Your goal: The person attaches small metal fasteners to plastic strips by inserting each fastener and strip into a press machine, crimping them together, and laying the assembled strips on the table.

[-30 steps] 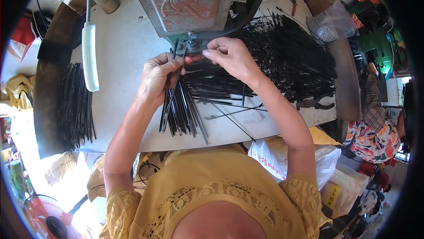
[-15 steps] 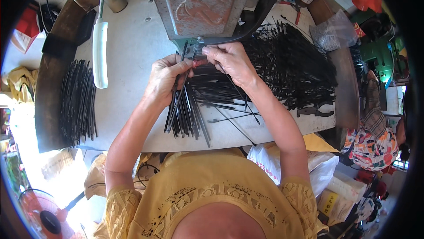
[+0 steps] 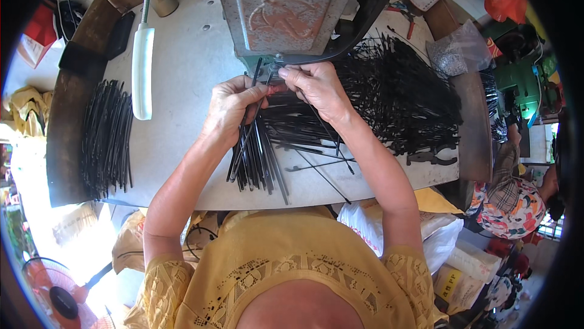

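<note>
My left hand (image 3: 228,107) is closed with thumb and fingers around thin black rods (image 3: 255,94), which stand tilted under the head of a grey and green machine (image 3: 283,9). Something red is wrapped at its fingertips. Close beside it, my right hand (image 3: 321,90) pinches another slim black rod (image 3: 317,116) just below the machine head; the rod slants down toward the table. The exact contact at the machine is hidden by my fingers. Beneath my left hand lies a fanned bunch of black rods (image 3: 258,164).
A large tangled pile of black rods (image 3: 401,85) covers the table's right side, with pliers (image 3: 432,157) at its near edge. A neat stack of rods (image 3: 106,140) lies far left, near a white lamp (image 3: 142,73). A clear bag (image 3: 459,49) sits far right. Another person (image 3: 511,201) is at right.
Both hands stay at the machine in nearly the same grip. The whole view has shifted slightly. At the right, the other person's arm has moved.
</note>
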`<state>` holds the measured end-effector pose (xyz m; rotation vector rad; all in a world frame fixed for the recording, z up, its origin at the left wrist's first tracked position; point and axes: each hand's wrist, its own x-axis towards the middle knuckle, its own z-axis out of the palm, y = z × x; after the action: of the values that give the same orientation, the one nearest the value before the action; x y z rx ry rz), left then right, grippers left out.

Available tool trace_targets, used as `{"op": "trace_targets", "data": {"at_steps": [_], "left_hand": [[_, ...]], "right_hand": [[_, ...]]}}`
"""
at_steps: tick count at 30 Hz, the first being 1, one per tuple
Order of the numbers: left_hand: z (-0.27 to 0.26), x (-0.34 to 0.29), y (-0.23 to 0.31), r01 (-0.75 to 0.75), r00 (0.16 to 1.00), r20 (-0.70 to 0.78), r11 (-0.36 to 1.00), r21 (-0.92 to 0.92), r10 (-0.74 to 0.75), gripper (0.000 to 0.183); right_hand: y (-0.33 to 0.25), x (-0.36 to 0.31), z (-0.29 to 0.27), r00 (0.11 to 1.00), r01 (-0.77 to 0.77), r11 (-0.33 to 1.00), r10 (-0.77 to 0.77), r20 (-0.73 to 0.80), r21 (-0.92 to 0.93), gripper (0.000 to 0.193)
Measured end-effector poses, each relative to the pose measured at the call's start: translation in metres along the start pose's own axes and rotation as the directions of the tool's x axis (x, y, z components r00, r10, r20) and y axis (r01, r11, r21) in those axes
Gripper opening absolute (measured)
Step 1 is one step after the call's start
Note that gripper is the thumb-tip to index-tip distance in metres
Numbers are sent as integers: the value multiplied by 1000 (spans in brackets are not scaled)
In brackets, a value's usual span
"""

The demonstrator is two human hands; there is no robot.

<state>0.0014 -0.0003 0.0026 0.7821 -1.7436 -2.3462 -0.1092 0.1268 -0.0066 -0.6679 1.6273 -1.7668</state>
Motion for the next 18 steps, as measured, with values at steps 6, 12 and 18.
{"op": "trace_targets", "data": {"at_steps": [6, 12, 18], "left_hand": [[-2, 3, -2, -12, 1000, 4, 1000, -18, 12, 10], [-11, -2, 6, 54, 995, 84, 997, 50, -58, 11], [-1, 1, -1, 4, 997, 72, 998, -58, 0, 10]], "right_hand": [[-8, -2, 2, 985, -169, 985, 171, -36, 45, 15], [-7, -16, -3, 967, -253, 955, 252, 25, 151, 15], [-6, -14, 6, 986, -161, 970, 164, -4, 184, 13]]}}
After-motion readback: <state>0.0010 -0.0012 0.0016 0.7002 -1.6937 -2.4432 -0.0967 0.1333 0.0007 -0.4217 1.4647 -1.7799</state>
